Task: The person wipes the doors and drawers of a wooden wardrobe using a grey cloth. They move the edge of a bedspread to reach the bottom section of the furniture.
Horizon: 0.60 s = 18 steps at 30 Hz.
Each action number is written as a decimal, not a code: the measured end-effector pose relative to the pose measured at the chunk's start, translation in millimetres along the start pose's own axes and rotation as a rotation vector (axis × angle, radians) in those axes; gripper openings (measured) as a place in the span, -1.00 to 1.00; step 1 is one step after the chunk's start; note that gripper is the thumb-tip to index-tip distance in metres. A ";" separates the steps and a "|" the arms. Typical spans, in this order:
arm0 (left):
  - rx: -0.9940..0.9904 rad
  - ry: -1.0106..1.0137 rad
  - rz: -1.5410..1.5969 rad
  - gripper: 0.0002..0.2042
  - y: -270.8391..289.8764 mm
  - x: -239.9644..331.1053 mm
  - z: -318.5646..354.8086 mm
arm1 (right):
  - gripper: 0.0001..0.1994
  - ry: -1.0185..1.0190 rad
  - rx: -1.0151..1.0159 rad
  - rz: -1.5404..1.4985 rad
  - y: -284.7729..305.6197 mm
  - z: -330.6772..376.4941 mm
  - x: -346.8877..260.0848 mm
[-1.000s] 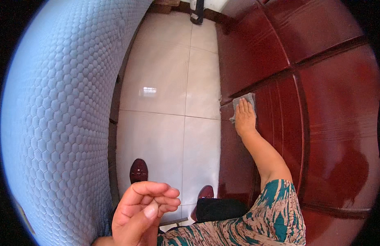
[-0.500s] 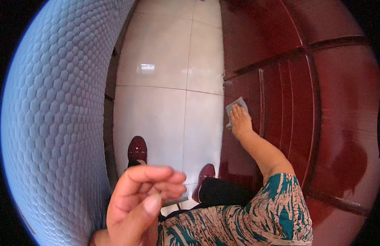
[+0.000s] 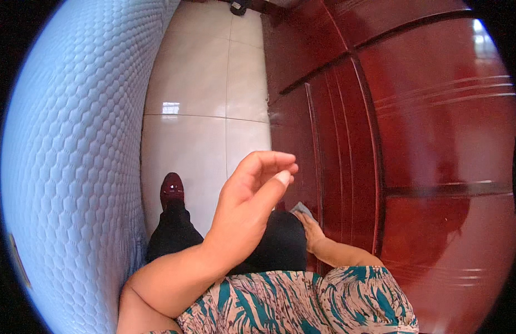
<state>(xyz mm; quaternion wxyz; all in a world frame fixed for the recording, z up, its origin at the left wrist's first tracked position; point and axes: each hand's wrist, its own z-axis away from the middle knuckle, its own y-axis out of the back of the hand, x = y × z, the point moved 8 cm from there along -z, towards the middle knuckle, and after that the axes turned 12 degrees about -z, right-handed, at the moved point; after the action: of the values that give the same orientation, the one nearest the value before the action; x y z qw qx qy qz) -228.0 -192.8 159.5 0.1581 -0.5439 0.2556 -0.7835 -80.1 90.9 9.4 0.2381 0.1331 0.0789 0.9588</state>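
Note:
My left hand (image 3: 252,195) is raised in front of my body, fingers loosely curled and the thumb close to the fingertips. Nothing shows inside it, and it touches nothing. Lower and to the right, my right hand (image 3: 312,231) has its fingers on a small grey cloth (image 3: 302,210). The cloth lies against the dark red, glossy wooden cabinet (image 3: 347,145), low down beside my right leg. Part of the cloth is covered by the fingers.
A bed or mattress with a light blue quilted cover (image 3: 74,139) runs along the left. Pale floor tiles (image 3: 185,67) lie between it and the cabinet. My dark red shoe (image 3: 172,189) stands on them. A small black object (image 3: 239,6) is at the far end.
My right hand has moved the cloth down the cabinet front, nearer to my body. My left hand has risen and shifted right. The view has also shifted, with more of the cabinet showing.

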 end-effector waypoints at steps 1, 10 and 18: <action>-0.026 -0.008 -0.009 -0.74 -2.2 -3.7 -13.8 | -0.43 0.029 0.029 -0.093 2.0 6.0 -7.0; 0.002 -0.029 -0.264 -0.77 42.4 -7.9 -69.5 | -0.44 0.168 0.369 -0.656 11.4 -42.9 -22.6; 0.267 -0.201 0.016 -0.73 37.1 -4.2 61.6 | -0.50 -0.045 0.257 0.245 16.9 -91.0 62.5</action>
<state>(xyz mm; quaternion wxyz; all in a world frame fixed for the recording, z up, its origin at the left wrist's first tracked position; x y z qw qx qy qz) -170.1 -235.1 152.1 0.2602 -0.5916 0.1363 -0.7508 -167.3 98.0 -60.0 0.1024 0.1922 0.1787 0.9595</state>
